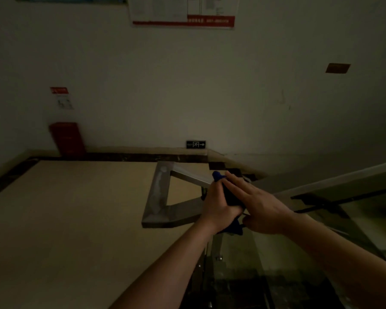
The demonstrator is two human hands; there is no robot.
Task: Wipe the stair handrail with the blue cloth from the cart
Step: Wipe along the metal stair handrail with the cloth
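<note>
We look down a dim stairwell from the head view, with both bare forearms reaching forward over the flat grey metal stair handrail (158,192), which bends back on itself in a V-shaped turn above the pale tiled landing floor (65,219); the left hand (218,206) is clenched around the crumpled dark blue cloth (231,197), pressing it against the rail where its two runs converge; a tuft of the cloth shows above the knuckles and another corner hangs out below the wrist; the right hand (257,208) lies with its fingers (236,184) stretched flat over the cloth and touching the left hand, so it is spread rather than gripping, though its thumb is tucked under and we cannot tell whether it pinches the fabric; below the rail we see a glass balustrade panel (239,259) with small round metal fittings; on the back wall, well apart from the hands, stand a red box (67,138), a small dark exit sign (196,144) at skirting level, and a white notice with a red band (183,16) whose text is too blurred to read.
</note>
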